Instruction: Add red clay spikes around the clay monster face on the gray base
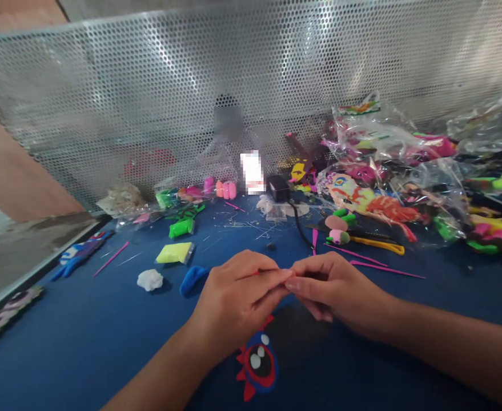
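In the middle of the head view my left hand (242, 297) and my right hand (340, 285) meet at the fingertips, both pinched closed. Their fingers hide what is between them; a sliver of red shows behind the left fingers. On the table just below lies a flat blue and red clay figure (269, 365) with one large eye and red spikes, partly covered by my left hand. Left of that hand are a lump of blue clay (193, 279), a lump of white clay (150, 279) and a yellow clay packet (175, 252).
A perforated metal panel (148, 85) closes off the back of the blue table (83, 342). Bagged colourful clay pieces (374, 200) pile up at the right. Pink modelling sticks (388, 269), a yellow cutter (379, 244), a black adapter (278, 187) and a green packet (181, 228) lie nearer.
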`<state>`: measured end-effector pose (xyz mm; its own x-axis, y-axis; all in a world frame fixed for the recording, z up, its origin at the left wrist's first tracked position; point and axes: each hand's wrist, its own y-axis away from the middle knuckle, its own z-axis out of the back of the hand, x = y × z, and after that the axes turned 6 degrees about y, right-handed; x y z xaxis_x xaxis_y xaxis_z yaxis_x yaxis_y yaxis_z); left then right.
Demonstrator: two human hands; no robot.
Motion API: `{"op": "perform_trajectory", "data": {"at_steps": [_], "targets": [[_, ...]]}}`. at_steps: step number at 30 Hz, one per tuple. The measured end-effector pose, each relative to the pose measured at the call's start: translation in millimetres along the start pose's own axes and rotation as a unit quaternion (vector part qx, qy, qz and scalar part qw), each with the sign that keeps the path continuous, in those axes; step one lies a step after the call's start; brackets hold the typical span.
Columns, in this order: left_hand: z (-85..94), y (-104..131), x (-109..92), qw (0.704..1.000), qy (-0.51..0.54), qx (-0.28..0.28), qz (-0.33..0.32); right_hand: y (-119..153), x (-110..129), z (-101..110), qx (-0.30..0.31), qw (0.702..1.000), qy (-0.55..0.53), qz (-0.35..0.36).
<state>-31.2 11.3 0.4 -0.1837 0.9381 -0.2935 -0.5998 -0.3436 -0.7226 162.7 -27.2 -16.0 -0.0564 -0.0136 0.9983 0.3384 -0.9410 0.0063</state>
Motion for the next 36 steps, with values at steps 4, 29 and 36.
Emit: {"op": "perform_trajectory", "data": {"at_steps": [4, 29, 36], "targets": [[1.4, -1.6, -2.0, 1.000, 0.000, -0.010, 0.004, 0.6, 1.1, 1.4, 0.005, 1.000, -0.015, -0.006], [0.0, -4.9, -13.4, 0.989, 0.133, -0.007, 0.070, 0.6, -7.5, 4.9, 0.059, 0.990, -0.129, 0.012], [2.5, -5.7, -11.5, 0.993, 0.104, -0.007, 0.046, 3.0, -2.0, 6.7, 0.066, 0.995, -0.079, 0.015]]}}
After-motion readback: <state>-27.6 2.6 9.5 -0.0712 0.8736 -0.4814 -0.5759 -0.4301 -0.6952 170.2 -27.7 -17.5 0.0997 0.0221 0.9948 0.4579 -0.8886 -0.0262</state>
